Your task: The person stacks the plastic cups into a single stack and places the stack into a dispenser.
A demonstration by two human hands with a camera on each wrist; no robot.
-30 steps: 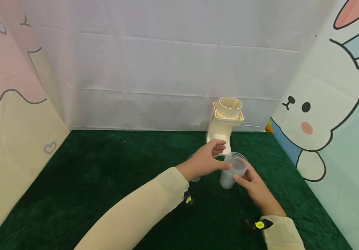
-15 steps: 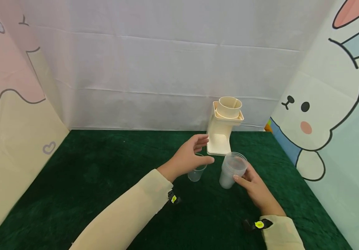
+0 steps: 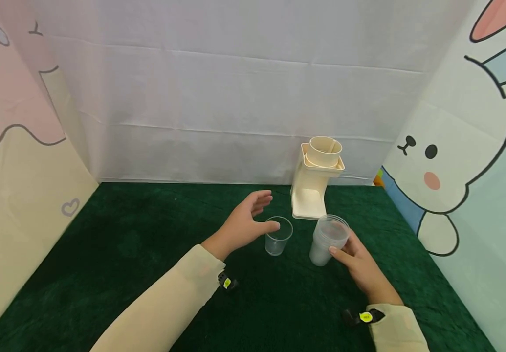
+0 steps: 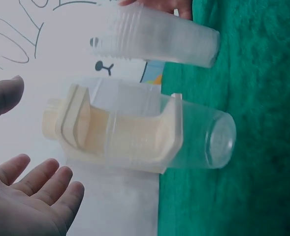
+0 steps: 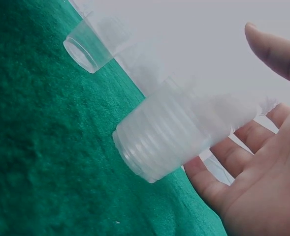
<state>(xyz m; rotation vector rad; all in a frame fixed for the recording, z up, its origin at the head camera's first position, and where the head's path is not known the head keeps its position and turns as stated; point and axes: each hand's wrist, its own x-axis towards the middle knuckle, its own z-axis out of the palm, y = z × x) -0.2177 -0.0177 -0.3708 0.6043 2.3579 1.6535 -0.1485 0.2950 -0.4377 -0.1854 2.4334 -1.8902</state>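
Okay, left hand [image 3: 240,225] was released, nothing in it, thumb held away from the parted fingers, right beside the single cup [image 3: 275,246]; the head view laid the thumb over that cup's rim, yet the left wrist view showed a gap between the visible fingertips and the plastic; right hand [image 3: 362,266] was grasping the stack of cups [image 3: 322,249], and from the head view I saw its thumb on the near side; the right wrist view added the fingers behind the stack.

Single cup stood upright on the green cloth [image 3: 147,234], to the left of the stack and apart from it, nearer the person than the cream stand [image 3: 309,200]; only the head view looked down into its mouth; only the left wrist view had the stand showing through its wall.

Looks: single cup was clear, colourless, thin-rimmed, narrowing to a round base; the stack was cloudier, its nested rims bunched at the top, base narrower; the right wrist view brought out close ribs along its lower part, while its upper end washed out against the white backdrop [image 3: 200,93]; whether its base met the cloth, I couldn't tell; the stand's open round top showed properly just from the head view.
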